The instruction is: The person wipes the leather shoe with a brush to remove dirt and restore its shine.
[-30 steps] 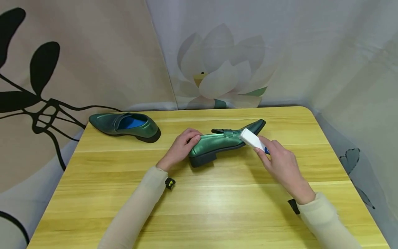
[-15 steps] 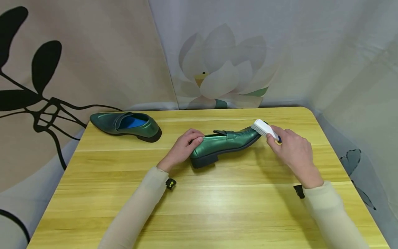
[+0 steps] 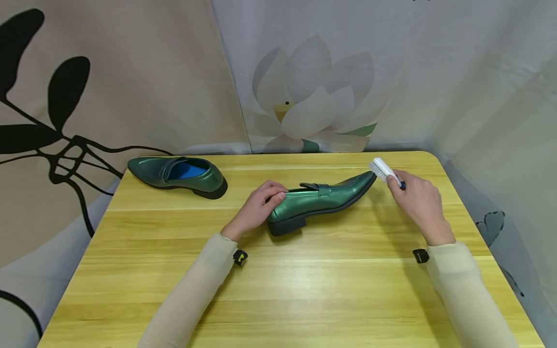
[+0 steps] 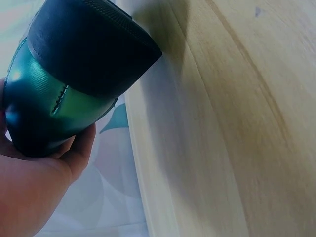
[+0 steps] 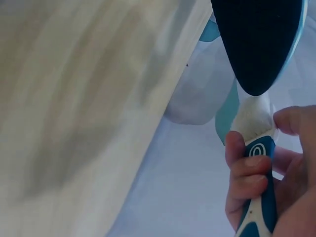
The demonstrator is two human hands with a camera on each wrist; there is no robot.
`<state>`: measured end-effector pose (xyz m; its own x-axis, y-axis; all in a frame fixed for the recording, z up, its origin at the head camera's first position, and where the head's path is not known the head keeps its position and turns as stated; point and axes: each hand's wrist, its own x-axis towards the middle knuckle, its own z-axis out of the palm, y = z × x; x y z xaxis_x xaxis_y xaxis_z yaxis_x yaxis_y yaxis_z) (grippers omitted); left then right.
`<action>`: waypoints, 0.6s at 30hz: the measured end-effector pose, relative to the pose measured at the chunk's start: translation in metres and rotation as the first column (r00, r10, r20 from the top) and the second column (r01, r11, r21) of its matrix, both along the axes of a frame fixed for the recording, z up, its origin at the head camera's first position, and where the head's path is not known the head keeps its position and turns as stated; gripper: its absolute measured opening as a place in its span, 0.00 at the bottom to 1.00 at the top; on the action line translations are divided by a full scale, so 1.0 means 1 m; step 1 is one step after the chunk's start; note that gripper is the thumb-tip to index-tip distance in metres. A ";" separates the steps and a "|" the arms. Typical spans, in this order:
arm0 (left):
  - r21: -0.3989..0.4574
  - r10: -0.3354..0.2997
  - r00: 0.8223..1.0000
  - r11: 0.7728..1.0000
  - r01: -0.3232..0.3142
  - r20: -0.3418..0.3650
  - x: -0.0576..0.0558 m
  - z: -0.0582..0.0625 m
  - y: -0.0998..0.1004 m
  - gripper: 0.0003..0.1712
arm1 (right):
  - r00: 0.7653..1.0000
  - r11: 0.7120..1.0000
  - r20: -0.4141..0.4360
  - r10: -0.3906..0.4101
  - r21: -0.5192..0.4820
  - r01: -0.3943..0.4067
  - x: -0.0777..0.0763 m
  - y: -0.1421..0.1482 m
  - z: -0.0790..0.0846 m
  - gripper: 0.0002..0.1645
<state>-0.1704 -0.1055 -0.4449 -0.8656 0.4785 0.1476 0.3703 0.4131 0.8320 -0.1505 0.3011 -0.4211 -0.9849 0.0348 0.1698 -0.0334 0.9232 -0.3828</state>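
Observation:
My left hand [image 3: 256,205] grips a shiny green loafer [image 3: 300,203] by its heel end, thumb and fingers around the back opening. The shoe's pointed toe faces right and is tilted up. In the left wrist view, the dark heel block [image 4: 89,49] and the stitched back seam show above my hand. My right hand [image 3: 417,200] holds a white brush [image 3: 385,170] with a blue-and-white handle [image 5: 259,182]. Its bristles are right at the toe tip. The right wrist view shows the dark sole [image 5: 259,44] just above the bristles.
A matching green loafer [image 3: 183,176] with a blue insole lies at the back left of the wooden table [image 3: 283,290], toe pointing left. Behind the table's far edge hangs a pale curtain [image 3: 174,87] with a printed flower and dark leaves.
My right hand has moved the brush right and away from me, from the shoe's front upper along to the toe tip. The left hand keeps its grip on the heel end.

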 end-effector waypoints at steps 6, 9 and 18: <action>0.002 0.008 1.000 1.000 -0.008 -0.013 0.000 -0.001 0.000 0.18 | 0.999 0.993 -0.034 -0.008 -0.115 0.004 0.005 0.002 -0.005 0.37; 0.026 0.009 1.000 1.000 -0.008 -0.017 0.001 -0.001 0.002 0.18 | 0.997 0.989 -0.074 -0.020 -0.149 0.009 0.009 0.000 -0.005 0.36; 0.103 0.058 0.994 0.994 -0.048 -0.097 0.003 -0.001 0.009 0.13 | 0.983 0.979 -0.179 -0.033 -0.202 -0.004 0.025 -0.011 0.001 0.31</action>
